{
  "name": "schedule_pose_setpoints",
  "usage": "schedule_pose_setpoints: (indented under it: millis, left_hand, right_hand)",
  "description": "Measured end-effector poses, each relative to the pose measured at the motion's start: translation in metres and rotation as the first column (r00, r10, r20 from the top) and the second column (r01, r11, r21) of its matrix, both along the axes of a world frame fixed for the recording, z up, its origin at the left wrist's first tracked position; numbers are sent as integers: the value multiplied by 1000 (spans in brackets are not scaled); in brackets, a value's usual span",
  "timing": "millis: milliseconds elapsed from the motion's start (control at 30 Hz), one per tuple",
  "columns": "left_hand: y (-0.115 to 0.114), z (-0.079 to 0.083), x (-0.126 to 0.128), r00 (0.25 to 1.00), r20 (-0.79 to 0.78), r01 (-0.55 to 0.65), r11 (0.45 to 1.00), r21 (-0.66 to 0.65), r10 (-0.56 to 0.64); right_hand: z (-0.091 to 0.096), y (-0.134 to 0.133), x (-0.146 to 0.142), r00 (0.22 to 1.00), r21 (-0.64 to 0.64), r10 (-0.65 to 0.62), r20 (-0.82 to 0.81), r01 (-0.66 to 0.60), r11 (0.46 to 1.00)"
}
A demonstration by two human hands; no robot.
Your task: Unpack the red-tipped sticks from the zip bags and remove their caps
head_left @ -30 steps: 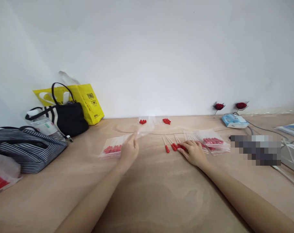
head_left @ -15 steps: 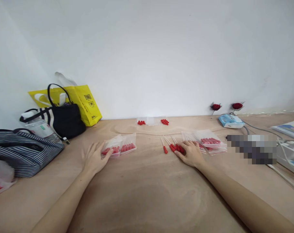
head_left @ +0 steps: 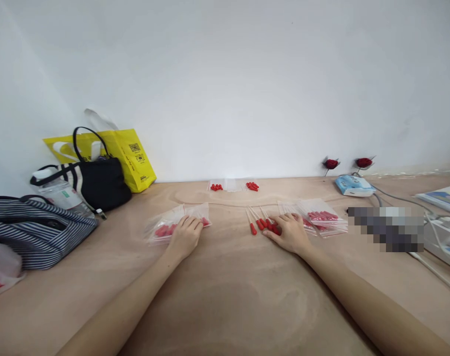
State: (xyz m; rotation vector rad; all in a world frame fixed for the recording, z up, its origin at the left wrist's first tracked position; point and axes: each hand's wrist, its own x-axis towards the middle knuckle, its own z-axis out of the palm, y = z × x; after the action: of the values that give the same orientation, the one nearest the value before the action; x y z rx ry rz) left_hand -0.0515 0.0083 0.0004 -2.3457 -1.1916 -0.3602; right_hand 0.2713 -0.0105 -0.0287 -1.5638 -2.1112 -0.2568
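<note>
My left hand (head_left: pixel 185 233) lies palm down on clear zip bags of red-tipped pieces (head_left: pixel 164 226) at the left of centre, its fingers stretched flat over them. My right hand (head_left: pixel 290 231) rests flat on the wooden table (head_left: pixel 225 296), fingertips touching a loose row of thin sticks with red tips (head_left: pixel 260 222). Just right of that hand lies a pile of more clear bags with red pieces (head_left: pixel 321 215). Two small heaps of red pieces (head_left: pixel 252 186) sit on clear bags by the wall.
At the left stand a striped bag (head_left: pixel 35 230), a black handbag (head_left: pixel 99 180), a water bottle (head_left: pixel 60 193) and a yellow bag (head_left: pixel 134 155). At the right are a blue-white device (head_left: pixel 353 185) with cables, two red roses (head_left: pixel 347 162) and booklets (head_left: pixel 445 195).
My left hand laid a clear bag onto the pile at the left, drew back left, then moved right onto the bags. My right hand stayed on the sticks.
</note>
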Motion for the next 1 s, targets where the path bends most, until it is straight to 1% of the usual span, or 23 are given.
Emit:
schedule_pose_setpoints:
  millis: [100, 167, 300, 400, 500, 600, 733, 800, 900, 1000]
  left_hand:
    - [-3, -5, 15, 996, 74, 44, 999, -30, -41]
    - [-5, -7, 29, 987, 145, 74, 994, -77, -62]
    - [-10, -5, 57, 941, 334, 121, 974, -192, -51]
    - [-12, -2, 75, 901, 434, 127, 956, -264, 0]
    - [-14, -4, 86, 864, 501, 114, 944, -310, 60]
    - [-15, -10, 88, 843, 534, 128, 940, -315, 64]
    - [-17, -16, 72, 852, 522, 211, 944, -255, -49]
    - [-18, -16, 63, 857, 511, 220, 947, -234, -73]
    - [-19, -16, 55, 864, 497, 214, 950, -228, -75]
    - [-19, -17, 55, 869, 488, 227, 945, -234, -88]
  right_hand:
    - [3, -6, 4, 998, -38, 59, 31, -58, 998]
    - [3, -8, 8, 995, -60, 87, 40, -85, 995]
    - [-3, -4, 12, 995, -73, 98, 21, -96, 993]
    - [-7, 1, 12, 998, -26, 58, -15, -59, 998]
    - [-6, 1, 8, 997, 83, 24, -73, -18, 996]
    - [-3, -3, -3, 990, 154, 86, -112, -69, 986]
    - [-2, -9, -24, 973, 167, 213, -93, -196, 966]
    - [-2, -9, -34, 964, 162, 252, -81, -237, 958]
    - [-3, -6, -48, 957, 150, 282, -63, -270, 951]
    - [-1, -2, -62, 957, 171, 287, -36, -277, 946]
